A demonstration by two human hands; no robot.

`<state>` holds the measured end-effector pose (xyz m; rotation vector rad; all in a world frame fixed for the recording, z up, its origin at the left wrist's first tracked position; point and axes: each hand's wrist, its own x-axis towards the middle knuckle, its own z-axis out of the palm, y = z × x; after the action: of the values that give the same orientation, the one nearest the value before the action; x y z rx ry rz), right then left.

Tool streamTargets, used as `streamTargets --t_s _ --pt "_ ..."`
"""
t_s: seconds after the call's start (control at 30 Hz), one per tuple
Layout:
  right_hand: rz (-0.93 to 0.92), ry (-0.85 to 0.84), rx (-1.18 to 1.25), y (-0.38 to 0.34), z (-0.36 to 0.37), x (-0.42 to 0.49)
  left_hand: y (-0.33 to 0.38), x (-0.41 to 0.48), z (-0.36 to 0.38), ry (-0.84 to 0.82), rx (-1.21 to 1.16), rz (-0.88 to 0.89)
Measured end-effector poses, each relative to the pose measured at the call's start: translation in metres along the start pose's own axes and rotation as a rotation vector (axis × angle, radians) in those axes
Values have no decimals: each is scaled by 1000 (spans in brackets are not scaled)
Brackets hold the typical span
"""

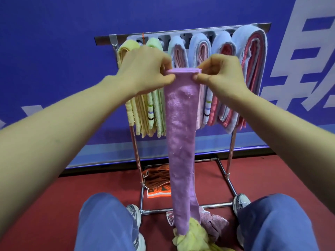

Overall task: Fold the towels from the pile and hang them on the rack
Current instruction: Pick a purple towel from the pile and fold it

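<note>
A long purple towel (181, 134), folded into a narrow strip, hangs straight down in front of me. My left hand (146, 69) pinches its top left corner and my right hand (220, 73) pinches its top right corner. Its lower end reaches the pile (192, 236) of yellow and pink towels on the floor between my knees. Behind it stands the metal rack (181, 32), hung with folded yellow, green, blue and pink towels.
The rack's chrome base frame (186, 208) lies on the red floor in front of my shoes. An orange cloth (157, 180) lies inside the frame. A blue wall with white lettering stands behind the rack.
</note>
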<state>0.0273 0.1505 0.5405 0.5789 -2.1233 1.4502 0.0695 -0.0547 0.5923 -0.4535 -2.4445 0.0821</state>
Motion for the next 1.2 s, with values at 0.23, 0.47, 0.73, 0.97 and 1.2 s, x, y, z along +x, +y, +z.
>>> streamTargets --t_s 0.23,0.47,0.73,0.97,1.2 --pt "-88 -40 -236 5 6 -23 0 -15 36 -98 -174 -89" --pt "-59 10 -256 -1 16 -21 23 -47 70 137 -613 -374" --pt "-75 75 -243 -6 33 -21 94 -107 143 -563 -418 -490" --pt "-91 107 -188 -21 51 -20 110 -111 192 -507 -631 -627" --pt "-31 -229 -53 -3 87 -34 107 -113 219 -357 -1129 -828"
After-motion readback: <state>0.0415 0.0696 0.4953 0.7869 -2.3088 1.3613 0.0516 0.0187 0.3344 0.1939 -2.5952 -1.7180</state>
